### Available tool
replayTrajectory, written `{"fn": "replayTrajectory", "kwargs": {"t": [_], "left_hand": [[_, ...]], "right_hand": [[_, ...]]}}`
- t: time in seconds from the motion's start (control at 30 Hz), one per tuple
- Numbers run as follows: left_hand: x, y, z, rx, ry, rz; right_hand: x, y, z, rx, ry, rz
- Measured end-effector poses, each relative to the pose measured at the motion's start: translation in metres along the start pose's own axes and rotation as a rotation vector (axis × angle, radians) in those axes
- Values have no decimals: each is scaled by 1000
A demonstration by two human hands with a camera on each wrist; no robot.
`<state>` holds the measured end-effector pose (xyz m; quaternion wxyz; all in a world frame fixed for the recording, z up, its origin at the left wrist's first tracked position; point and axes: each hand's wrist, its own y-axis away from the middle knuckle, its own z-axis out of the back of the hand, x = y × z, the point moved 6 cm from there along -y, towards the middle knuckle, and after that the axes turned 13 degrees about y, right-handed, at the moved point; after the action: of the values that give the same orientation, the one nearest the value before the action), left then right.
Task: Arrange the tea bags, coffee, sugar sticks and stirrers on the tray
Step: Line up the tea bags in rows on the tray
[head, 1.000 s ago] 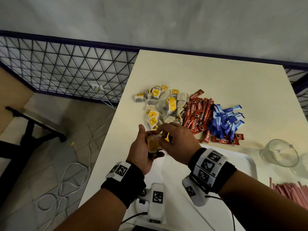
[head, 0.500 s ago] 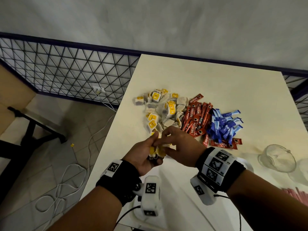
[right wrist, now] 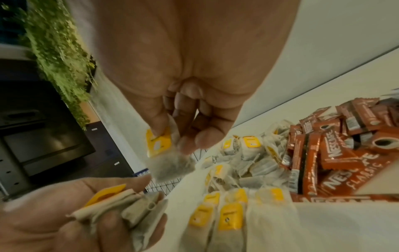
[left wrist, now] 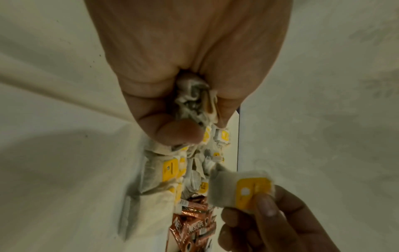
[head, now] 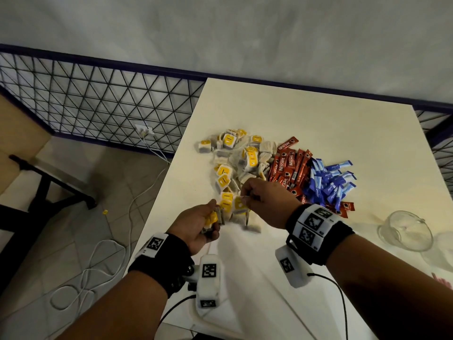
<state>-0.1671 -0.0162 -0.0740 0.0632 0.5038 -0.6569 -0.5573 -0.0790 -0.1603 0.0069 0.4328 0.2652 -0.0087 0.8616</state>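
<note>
My left hand (head: pixel 208 220) grips a small stack of yellow-tagged tea bags (left wrist: pixel 195 100) above the white tray's (head: pixel 247 271) far left edge. Just to its right, my right hand (head: pixel 245 199) pinches a single tea bag (right wrist: pixel 164 150) by its yellow tag, and the bag hangs below the fingers. A few tea bags (right wrist: pixel 224 216) lie side by side under the hands. Behind them on the table are the loose tea bag pile (head: pixel 235 160), red coffee sticks (head: pixel 289 168) and blue sugar sticks (head: pixel 328 185).
A glass cup (head: pixel 405 233) stands at the right of the tray. Pink-red stirrers (head: pixel 441 282) show at the right edge. The table's left edge (head: pixel 166 190) drops to a tiled floor with a white cable (head: pixel 98 266); a wire fence (head: pixel 103 104) stands behind.
Both hands were together over the stack in my left hand. Now they are slightly apart, and my right hand holds one tea bag of its own.
</note>
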Motion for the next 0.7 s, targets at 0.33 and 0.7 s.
{"fn": "replayTrajectory", "kwargs": {"t": [0.33,0.7], "left_hand": [[0,-2,32,-53,-5,-7],[-5,0,27,-19,-262,-126]], "right_hand": [[-17,-5,-63,281,53,-167],[-36,-17,-67,123,168,-294]]}}
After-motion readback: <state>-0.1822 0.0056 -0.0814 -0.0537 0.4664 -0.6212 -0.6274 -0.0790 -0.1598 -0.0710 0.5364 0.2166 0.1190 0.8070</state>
